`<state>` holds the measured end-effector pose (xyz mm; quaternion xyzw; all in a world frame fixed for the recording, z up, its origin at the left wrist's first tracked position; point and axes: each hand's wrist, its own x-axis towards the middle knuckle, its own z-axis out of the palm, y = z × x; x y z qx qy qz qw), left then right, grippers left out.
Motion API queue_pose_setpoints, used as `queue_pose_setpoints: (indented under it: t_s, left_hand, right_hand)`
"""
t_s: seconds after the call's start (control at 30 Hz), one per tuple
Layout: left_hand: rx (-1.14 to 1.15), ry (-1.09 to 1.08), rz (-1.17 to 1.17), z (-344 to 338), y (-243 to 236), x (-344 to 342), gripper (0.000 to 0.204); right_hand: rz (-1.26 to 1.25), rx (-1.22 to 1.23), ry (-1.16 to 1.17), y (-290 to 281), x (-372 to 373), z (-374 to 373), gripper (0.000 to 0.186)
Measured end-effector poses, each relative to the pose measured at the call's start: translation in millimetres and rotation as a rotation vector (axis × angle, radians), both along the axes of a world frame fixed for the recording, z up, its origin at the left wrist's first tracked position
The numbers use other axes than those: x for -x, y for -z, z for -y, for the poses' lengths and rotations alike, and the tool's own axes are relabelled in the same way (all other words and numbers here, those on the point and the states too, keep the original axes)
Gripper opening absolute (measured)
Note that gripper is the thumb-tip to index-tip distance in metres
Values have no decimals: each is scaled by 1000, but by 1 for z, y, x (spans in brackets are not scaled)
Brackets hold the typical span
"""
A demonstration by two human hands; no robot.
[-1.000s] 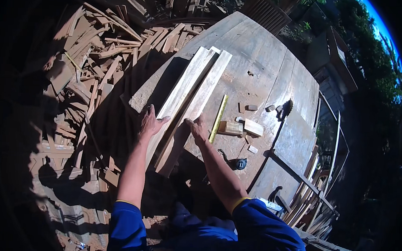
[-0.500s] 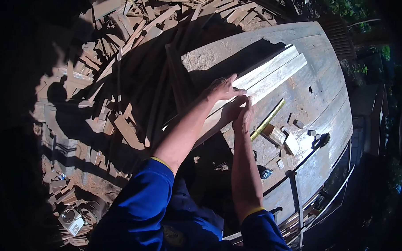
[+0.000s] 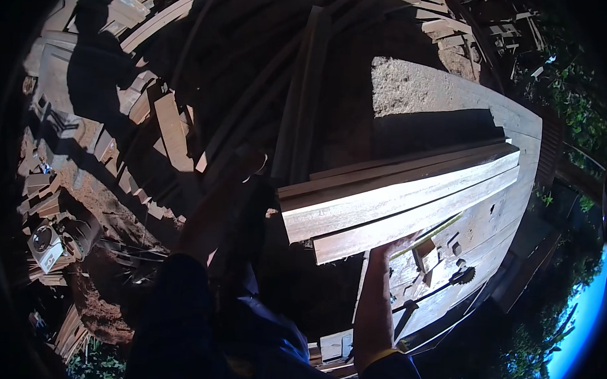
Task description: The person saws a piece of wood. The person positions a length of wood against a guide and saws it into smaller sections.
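Observation:
Several pale wooden planks [image 3: 396,203] lie side by side, sunlit, their near ends jutting past the edge of the worktable [image 3: 512,143]. My right hand [image 3: 396,246] is at the front plank's lower edge, with its fingers partly hidden by the wood; it seems to grip the plank there. My left hand [image 3: 243,166] is in deep shadow, left of the plank ends and apart from them. Its fingers look stretched out, with nothing visible in them. A yellow measuring strip [image 3: 442,226] and a wood block [image 3: 426,255] lie just beyond my right hand.
A toothed circular saw blade [image 3: 462,275] pokes up through the tabletop on the right. Small offcuts [image 3: 456,248] lie near it. Long dark boards [image 3: 307,96] lean beyond the table's left side. Scrap wood [image 3: 172,131] and a white-panelled device [image 3: 45,247] are on the left.
My left hand has come off the planks and moved left into shadow. My right hand has shifted to the front plank's lower edge. The planks' near ends now show, and the view has turned.

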<state>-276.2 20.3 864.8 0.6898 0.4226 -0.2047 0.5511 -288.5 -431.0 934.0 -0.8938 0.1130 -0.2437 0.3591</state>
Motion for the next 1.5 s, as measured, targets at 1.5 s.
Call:
queue_pose_setpoints:
  t_s: [1.5]
  left_hand:
    - [2268, 360, 577, 159, -343, 358, 25]
  right_hand:
    - [-405, -1456, -983, -325, 180, -167, 73]
